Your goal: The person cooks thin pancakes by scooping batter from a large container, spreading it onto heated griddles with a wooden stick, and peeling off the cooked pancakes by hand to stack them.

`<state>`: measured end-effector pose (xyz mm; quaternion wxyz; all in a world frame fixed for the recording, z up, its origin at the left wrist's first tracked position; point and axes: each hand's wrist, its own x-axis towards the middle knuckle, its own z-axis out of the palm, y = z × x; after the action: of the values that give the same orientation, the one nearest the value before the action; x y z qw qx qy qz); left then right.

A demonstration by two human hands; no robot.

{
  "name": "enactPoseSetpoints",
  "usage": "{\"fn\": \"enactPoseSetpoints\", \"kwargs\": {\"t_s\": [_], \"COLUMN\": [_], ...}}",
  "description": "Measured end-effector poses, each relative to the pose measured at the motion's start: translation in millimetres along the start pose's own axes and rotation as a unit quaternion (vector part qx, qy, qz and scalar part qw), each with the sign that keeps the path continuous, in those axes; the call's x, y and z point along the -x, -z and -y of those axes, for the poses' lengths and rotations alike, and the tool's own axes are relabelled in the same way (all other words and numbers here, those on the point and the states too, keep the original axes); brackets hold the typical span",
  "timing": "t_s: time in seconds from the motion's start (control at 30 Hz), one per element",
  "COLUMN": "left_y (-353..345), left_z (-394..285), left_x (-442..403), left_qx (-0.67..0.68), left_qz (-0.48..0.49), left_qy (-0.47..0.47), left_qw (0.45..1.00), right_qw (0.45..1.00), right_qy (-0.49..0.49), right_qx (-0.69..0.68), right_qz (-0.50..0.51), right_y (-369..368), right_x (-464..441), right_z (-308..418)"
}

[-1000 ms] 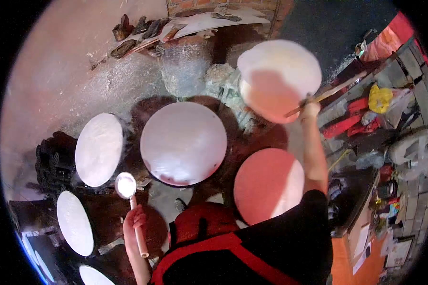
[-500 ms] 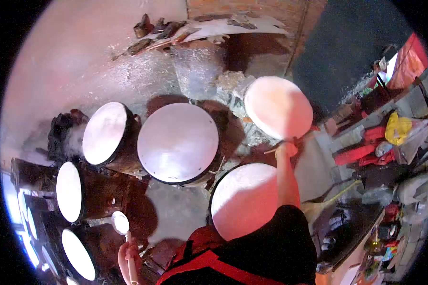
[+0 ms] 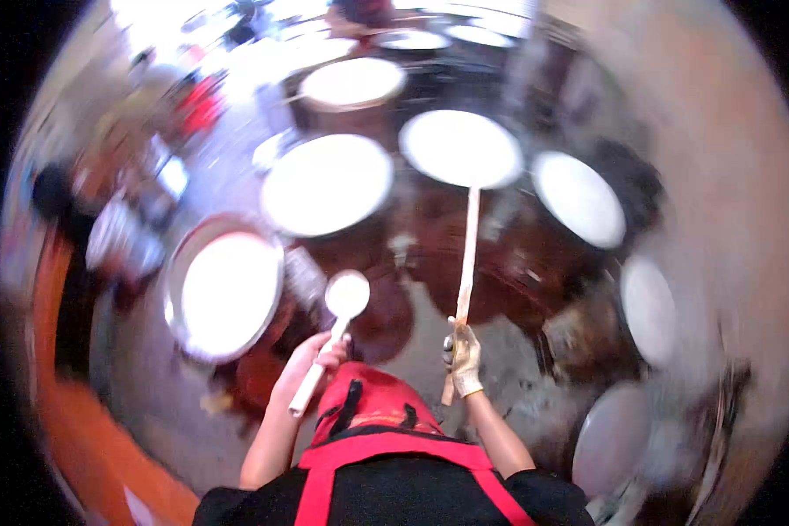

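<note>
My left hand (image 3: pixel 320 358) is bare and closed around the handle of a ladle (image 3: pixel 349 294). The ladle's round, bright white bowl points away from me. My right hand (image 3: pixel 465 358), in a pale work glove, grips a long wooden stick (image 3: pixel 469 254). The stick's far end meets, or overlaps in view, the front edge of a large vat (image 3: pixel 461 147) with a round white top. Glare hides whether that top is a lid or the contents. Left of it stands another white-topped vat (image 3: pixel 328 184); a rimmed vat (image 3: pixel 174 302) is nearest my left hand.
More white-topped vats, including one at the right (image 3: pixel 579 200) and one farther back (image 3: pixel 354 84), curve around me. A person (image 3: pixel 359 16) is at the far end. Blurred bags (image 3: pixel 123 241) and an orange edge (image 3: pixel 88 438) lie left. A wall (image 3: pixel 728 175) rises on the right.
The view has swung round to another side of the vats. My right arm, earlier stretched to a pale round top, is now before my body. The ladle stays in my left hand.
</note>
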<state>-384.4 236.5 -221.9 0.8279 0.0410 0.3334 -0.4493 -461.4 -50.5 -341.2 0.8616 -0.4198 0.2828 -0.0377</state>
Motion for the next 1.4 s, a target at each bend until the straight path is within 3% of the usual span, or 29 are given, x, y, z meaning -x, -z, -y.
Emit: {"fn": "enactPoseSetpoints", "kwargs": {"t_s": [0.03, 0.07, 0.1, 0.13, 0.17, 0.2, 0.27, 0.33, 0.37, 0.43, 0.47, 0.53, 0.57, 0.63, 0.7, 0.73, 0.77, 0.83, 0.93, 0.97, 1.03, 1.1, 1.2, 1.23, 1.27, 1.4], "left_y": [23, 48, 76, 103, 137, 161, 204, 241, 245, 215, 204, 252, 286, 270, 247, 232, 214, 173, 110, 91, 54, 17, -40, -60, -69, -112], "left_z": [-29, -61, -97, -136, -179, -228, -318, -376, -399, -440, -442, -459, -463, -462, -464, -463, -460, -449, -429, -422, -400, -374, -333, -312, -306, -277], "left_x": [18, 29, 36, 36, 40, 42, 61, 74, 87, 114, 129, 88, 46, 12, -2, -5, -5, -5, 9, 20, 46, 74, 110, 127, 143, 202], "left_qx": [-0.05, -0.101, -0.231, -0.354, -0.466, -0.552, -0.677, -0.855, -0.877, -0.912, -0.88, -0.706, -0.634, -0.577, -0.439, -0.325, -0.219, -0.063, 0.039, 0.056, 0.098, 0.18, 0.146, 0.055, 0.091, -0.034], "left_qz": [-0.03, -0.072, -0.191, -0.315, -0.441, -0.539, -0.547, -0.4, -0.383, -0.348, -0.378, -0.573, -0.618, -0.576, -0.445, -0.364, -0.292, -0.204, -0.15, -0.129, -0.071, -0.001, -0.028, -0.061, -0.013, -0.094], "left_qy": [-0.136, -0.259, -0.378, -0.459, -0.542, -0.562, -0.449, -0.328, -0.287, -0.217, -0.286, -0.364, -0.346, -0.26, -0.267, -0.3, -0.328, -0.39, -0.483, -0.499, -0.5, -0.471, -0.546, -0.569, -0.563, -0.613], "left_qw": [0.989, 0.958, 0.876, 0.751, 0.543, 0.297, 0.202, 0.037, 0.041, 0.021, 0.029, 0.203, 0.31, 0.518, 0.734, 0.82, 0.871, 0.896, 0.862, 0.855, 0.857, 0.864, 0.824, 0.818, 0.821, 0.783], "right_qw": [0.983, 0.958, 0.922, 0.879, 0.846, 0.813, 0.75, 0.704, 0.631, 0.563, 0.529, 0.486, 0.466, 0.423, 0.383, 0.403, 0.423, 0.46, 0.459, 0.481, 0.521, 0.522, 0.53, 0.533, 0.518, 0.459], "right_qy": [0.058, 0.07, 0.111, 0.155, 0.166, 0.174, 0.174, 0.151, 0.194, 0.231, 0.246, 0.308, 0.263, 0.198, 0.165, 0.159, 0.153, 0.144, 0.157, 0.169, 0.192, 0.217, 0.249, 0.262, 0.279, 0.383], "right_qx": [0.17, 0.254, 0.334, 0.402, 0.449, 0.491, 0.554, 0.588, 0.636, 0.656, 0.666, 0.675, 0.718, 0.773, 0.801, 0.784, 0.767, 0.74, 0.743, 0.721, 0.67, 0.653, 0.621, 0.611, 0.617, 0.625], "right_qz": [0.045, 0.117, 0.163, 0.203, 0.234, 0.26, 0.316, 0.369, 0.4, 0.447, 0.465, 0.461, 0.445, 0.429, 0.43, 0.445, 0.457, 0.47, 0.461, 0.47, 0.493, 0.504, 0.521, 0.524, 0.523, 0.502], "right_y": [-40, -70, -94, -113, -139, -168, -217, -266, -294, -346, -362, -403, -424, -439, -438, -435, -421, -396, -386, -383, -373, -369, -366, -367, -368, -381], "right_x": [-5, -20, -35, -51, -63, -79, -107, -125, -135, -153, -156, -176, -184, -198, -214, -213, -209, -201, -174, -169, -161, -153, -146, -145, -143, -135], "right_z": [-9, -24, -41, -57, -81, -99, -132, -158, -176, -199, -211, -250, -269, -302, -319, -315, -305, -281, -227, -214, -190, -165, -136, -126, -115, -71]}}
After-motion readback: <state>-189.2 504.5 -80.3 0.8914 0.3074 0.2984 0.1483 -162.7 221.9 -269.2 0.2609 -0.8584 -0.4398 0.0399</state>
